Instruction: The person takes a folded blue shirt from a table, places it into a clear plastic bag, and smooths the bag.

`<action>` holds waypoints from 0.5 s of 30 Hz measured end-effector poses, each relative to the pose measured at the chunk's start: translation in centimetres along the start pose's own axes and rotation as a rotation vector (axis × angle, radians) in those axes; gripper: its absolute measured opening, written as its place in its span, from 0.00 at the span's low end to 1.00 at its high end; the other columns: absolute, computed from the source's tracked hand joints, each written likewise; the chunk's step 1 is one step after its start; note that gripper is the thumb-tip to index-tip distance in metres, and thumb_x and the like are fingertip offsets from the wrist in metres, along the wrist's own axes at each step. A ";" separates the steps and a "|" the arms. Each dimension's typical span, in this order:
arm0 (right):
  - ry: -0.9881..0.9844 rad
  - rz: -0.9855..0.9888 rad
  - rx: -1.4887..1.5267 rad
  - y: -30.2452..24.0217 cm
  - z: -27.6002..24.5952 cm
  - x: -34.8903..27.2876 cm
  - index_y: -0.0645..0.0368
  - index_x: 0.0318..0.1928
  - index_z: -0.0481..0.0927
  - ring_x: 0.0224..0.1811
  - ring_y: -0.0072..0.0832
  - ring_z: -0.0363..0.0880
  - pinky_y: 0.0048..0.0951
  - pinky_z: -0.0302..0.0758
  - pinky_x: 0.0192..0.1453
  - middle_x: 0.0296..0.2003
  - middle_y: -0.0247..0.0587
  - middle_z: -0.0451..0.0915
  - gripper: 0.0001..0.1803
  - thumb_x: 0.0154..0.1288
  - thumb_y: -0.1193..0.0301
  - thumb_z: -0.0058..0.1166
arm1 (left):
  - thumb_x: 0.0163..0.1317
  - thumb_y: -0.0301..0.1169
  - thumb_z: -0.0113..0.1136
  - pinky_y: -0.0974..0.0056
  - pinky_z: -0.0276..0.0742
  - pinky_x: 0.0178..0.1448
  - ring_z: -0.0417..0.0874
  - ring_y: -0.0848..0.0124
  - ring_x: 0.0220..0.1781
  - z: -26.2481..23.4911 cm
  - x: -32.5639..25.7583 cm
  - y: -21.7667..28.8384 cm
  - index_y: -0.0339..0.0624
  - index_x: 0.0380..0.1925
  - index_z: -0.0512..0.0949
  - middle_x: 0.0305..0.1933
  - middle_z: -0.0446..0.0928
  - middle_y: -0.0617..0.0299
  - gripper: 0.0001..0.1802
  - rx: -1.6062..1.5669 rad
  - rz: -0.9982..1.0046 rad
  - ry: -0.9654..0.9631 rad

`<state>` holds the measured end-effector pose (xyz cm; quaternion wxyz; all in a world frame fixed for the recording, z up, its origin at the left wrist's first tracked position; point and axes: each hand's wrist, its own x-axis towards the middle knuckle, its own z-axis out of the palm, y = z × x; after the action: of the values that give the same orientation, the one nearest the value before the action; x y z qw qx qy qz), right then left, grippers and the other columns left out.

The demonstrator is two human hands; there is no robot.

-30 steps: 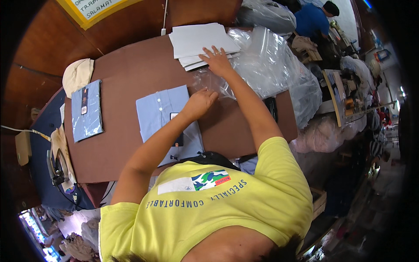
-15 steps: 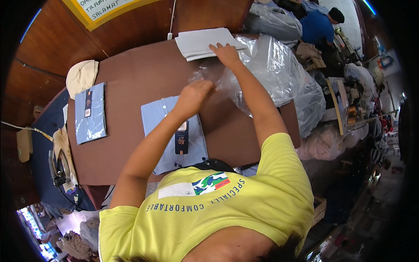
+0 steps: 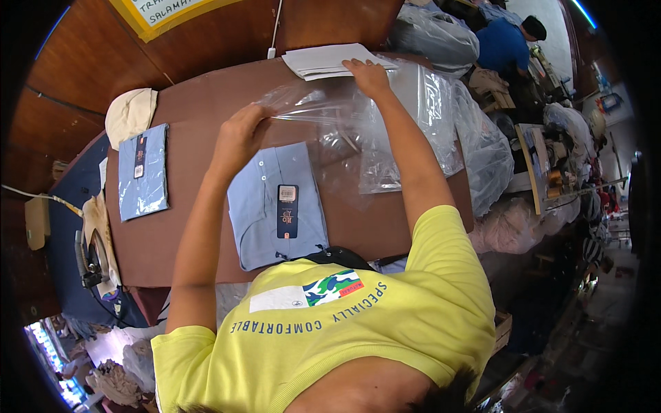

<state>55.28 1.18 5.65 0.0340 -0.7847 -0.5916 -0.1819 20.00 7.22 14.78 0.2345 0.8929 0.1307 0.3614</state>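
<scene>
- Left hand: thumb and fingers are closed together on the edge of a clear plastic bag. The film is drawn out in folds from this hand toward the right.
- Right hand: fingers are extended and slightly parted, tips at the near right edge of a stack of white sheets. Whether they have hold of a sheet or film cannot be told.
- White sheets: lying at the far edge of the brown table, close to the wooden wall.
- Folded blue shirt: flat, button side up, at the middle of the near edge, just in front of the person. A dark tag lies on its right half. The left hand is above its far left corner.
- Clear plastic bags: spread over the right side, passing under the right forearm and hanging past the right edge.
- Bagged blue shirt: at the left edge, just nearer than a cream cloth item.
- Room for moving: a wide brown strip shows between the two shirts, partly under the left forearm; a narrower one shows right of the folded shirt, up to the bags.
</scene>
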 end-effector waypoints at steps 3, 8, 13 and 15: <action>-0.039 0.135 0.011 0.7 0.3 -0.8 0.42 0.57 0.70 0.63 0.48 0.65 0.58 0.60 0.62 0.60 0.41 0.69 0.22 0.62 0.73 0.45 | 0.58 0.22 0.59 0.63 0.79 0.41 0.83 0.58 0.38 -1.5 -0.3 -1.3 0.36 0.34 0.76 0.38 0.81 0.54 0.05 0.020 -0.055 -0.014; -0.174 0.509 0.214 -6.3 -1.4 -4.6 0.41 0.66 0.62 0.73 0.48 0.44 0.66 0.39 0.69 0.70 0.38 0.52 0.28 0.65 0.63 0.47 | 0.57 0.21 0.58 0.62 0.77 0.46 0.82 0.58 0.43 -1.5 -1.7 -2.7 0.37 0.33 0.76 0.38 0.80 0.54 0.04 0.122 -0.048 -0.162; -0.064 0.617 0.176 -6.3 4.6 -11.7 0.38 0.70 0.53 0.73 0.51 0.45 0.60 0.42 0.71 0.71 0.37 0.50 0.32 0.68 0.53 0.42 | 0.55 0.23 0.59 0.53 0.68 0.61 0.80 0.60 0.48 -0.7 -2.5 -3.8 0.40 0.32 0.77 0.37 0.80 0.57 0.04 0.046 -0.053 -0.178; -0.005 0.601 0.153 -4.7 5.7 -12.9 0.38 0.70 0.52 0.73 0.49 0.45 0.58 0.42 0.72 0.71 0.37 0.51 0.31 0.69 0.53 0.39 | 0.55 0.22 0.59 0.51 0.65 0.65 0.80 0.60 0.50 -0.8 -2.6 -3.6 0.41 0.32 0.77 0.37 0.80 0.57 0.04 0.092 0.009 -0.172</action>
<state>49.23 -7.70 -4.61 0.1440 -0.9201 -0.3450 -0.1169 17.41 9.56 11.92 0.2019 0.9310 0.1226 0.2783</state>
